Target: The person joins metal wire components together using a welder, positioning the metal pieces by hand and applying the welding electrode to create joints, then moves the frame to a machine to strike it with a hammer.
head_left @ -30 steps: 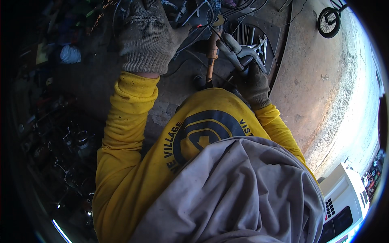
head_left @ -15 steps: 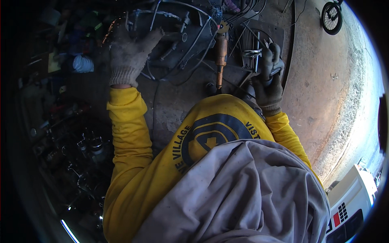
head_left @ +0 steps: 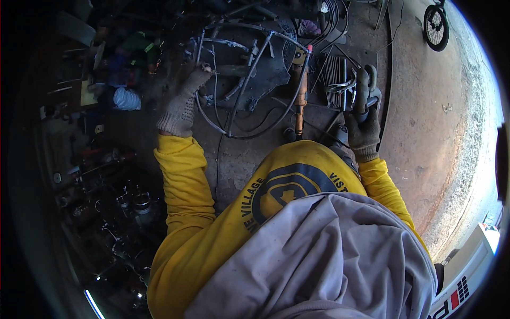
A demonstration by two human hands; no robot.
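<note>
My left hand (head_left: 182, 103), in a grey knit glove, has its fingers closed around a bar at the left side of a rounded metal frame (head_left: 248, 80) made of bent rods. The frame stands over a dark metal plate (head_left: 277, 78). My right hand (head_left: 365, 114), gloved as well, is closed on the right; what lies in its grip, if anything, I cannot make out. Right beside its fingers is a shiny plier-like tool (head_left: 341, 86), over a bundle of thin metal rods (head_left: 330, 80). An orange angle grinder (head_left: 301, 98) lies between my hands, partly behind the frame.
Cables (head_left: 333, 24) run behind the grinder. A bicycle wheel (head_left: 435, 29) stands at the far right. Dark machine parts (head_left: 141, 204) crowd the left, with a white bundle (head_left: 126, 99) above them. A white box-like object (head_left: 467, 271) is at the lower right.
My left hand has gone from spread fingers to a grip on the frame, and the frame has shifted toward me and rightward. The right hand stays by the rods. The view has shifted slightly.
</note>
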